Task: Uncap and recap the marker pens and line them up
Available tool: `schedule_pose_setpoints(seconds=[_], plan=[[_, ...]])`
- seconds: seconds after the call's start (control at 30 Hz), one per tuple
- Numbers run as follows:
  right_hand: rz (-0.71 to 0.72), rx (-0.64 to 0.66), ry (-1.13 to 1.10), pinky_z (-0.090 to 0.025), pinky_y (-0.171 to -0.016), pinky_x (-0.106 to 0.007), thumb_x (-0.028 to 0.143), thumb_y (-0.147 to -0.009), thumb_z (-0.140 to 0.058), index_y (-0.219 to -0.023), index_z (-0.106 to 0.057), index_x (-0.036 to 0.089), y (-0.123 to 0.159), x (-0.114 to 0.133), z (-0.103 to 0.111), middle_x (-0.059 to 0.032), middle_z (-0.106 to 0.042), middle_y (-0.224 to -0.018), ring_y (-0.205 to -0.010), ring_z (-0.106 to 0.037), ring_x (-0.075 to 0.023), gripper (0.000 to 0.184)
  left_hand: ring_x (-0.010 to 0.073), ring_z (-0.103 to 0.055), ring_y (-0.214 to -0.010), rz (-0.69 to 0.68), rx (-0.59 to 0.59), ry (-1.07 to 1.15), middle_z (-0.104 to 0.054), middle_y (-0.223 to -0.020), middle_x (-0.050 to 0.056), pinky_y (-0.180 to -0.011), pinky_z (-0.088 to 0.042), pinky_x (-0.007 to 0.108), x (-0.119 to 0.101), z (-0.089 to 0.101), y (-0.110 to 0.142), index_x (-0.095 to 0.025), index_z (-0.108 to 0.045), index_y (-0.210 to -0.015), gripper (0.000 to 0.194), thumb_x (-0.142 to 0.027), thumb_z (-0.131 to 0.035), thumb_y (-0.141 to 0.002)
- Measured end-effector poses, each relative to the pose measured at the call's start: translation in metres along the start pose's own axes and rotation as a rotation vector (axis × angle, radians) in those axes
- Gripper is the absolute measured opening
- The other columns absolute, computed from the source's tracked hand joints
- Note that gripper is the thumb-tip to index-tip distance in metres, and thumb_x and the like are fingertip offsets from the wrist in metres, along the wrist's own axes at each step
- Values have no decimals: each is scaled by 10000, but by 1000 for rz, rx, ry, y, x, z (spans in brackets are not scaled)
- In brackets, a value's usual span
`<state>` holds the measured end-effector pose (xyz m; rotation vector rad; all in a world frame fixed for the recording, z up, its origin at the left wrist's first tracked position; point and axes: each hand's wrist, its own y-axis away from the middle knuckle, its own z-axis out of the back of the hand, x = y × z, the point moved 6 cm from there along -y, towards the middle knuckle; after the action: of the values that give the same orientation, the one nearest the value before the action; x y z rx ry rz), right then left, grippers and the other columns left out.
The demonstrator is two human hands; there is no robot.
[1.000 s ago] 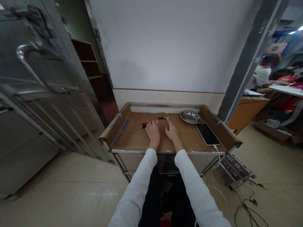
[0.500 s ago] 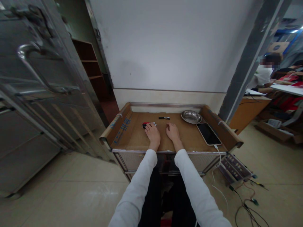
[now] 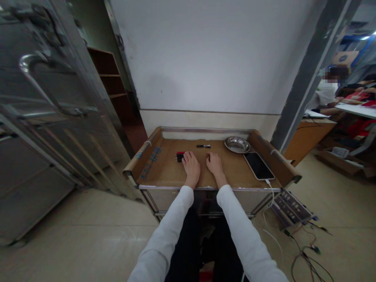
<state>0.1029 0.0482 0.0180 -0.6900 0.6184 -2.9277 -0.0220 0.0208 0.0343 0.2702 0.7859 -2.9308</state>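
My left hand [image 3: 192,166] lies on the cardboard-lined top of a cart, fingers stretched and slightly apart. Its fingertips rest over the right end of a small group of black and red stick-like things [image 3: 180,157], hiding that end. My right hand [image 3: 214,164] rests a little to the right with fingers curled. A dark spot shows at its fingertips, too small to make out. Beyond both hands lies a slim black thing with a silver end [image 3: 203,146], apart from them.
A round metal dish [image 3: 237,144] stands at the back right of the cart top. In front of it lies a phone [image 3: 259,166] with a white cable. Raised cardboard sides [image 3: 143,150] border the top. A power-supply-like box [image 3: 292,209] and cables sit on the floor at right.
My left hand has shifted slightly right over the black and red things, baring their left part and covering the silver ends. My right hand stays about where it was.
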Motion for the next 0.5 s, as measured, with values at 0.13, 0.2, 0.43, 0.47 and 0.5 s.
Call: schedule_pose_setpoints(seconds=[0.13, 0.2, 0.43, 0.47, 0.5], plan=[[-3, 1, 21, -383, -946, -305, 108, -867, -375, -1162, -586, 99, -1, -1, -1, -136, -636, -1147, -1071, -541, -201, 363, 301, -417, -1290, -79, 46, -41, -471, -1363, 223, -1035, -370, 447, -8, 3, 0, -35, -489, -1305, 471, -83, -267, -892], [-2, 5, 36, -381, -946, -305, 106, -866, -377, -1169, -582, 102, -1, 0, 0, -135, -634, -1148, -1073, -538, -198, 365, 296, -413, -1292, -105, 54, -46, -477, -1356, 221, -1039, -363, 449, -12, 5, -1, -41, -502, -1296, 475, -68, -250, -895], [-58, 28, 165, -367, -942, -333, 158, -897, -388, -1241, -541, 146, -2, 6, 5, -137, -574, -1224, -1129, -482, -223, 377, 268, -505, -1157, -202, 92, -37, -572, -1204, 187, -972, -415, 419, -23, -1, -9, -62, -568, -1164, 383, -78, -279, -913], [-68, 37, 196, -366, -936, -348, 178, -907, -388, -1265, -527, 166, -3, 7, 4, -143, -553, -1245, -1135, -474, -232, 384, 259, -523, -1118, -230, 106, -19, -591, -1155, 173, -953, -429, 407, -26, -5, -12, -69, -575, -1136, 355, -90, -297, -916], [-77, 42, 217, -361, -934, -361, 194, -912, -393, -1299, -503, 192, -4, 8, 4, -145, -539, -1254, -1140, -467, -240, 402, 249, -534, -1087, -260, 119, 7, -598, -1122, 160, -936, -440, 393, -28, -9, -15, -76, -579, -1113, 327, -101, -317, -918]])
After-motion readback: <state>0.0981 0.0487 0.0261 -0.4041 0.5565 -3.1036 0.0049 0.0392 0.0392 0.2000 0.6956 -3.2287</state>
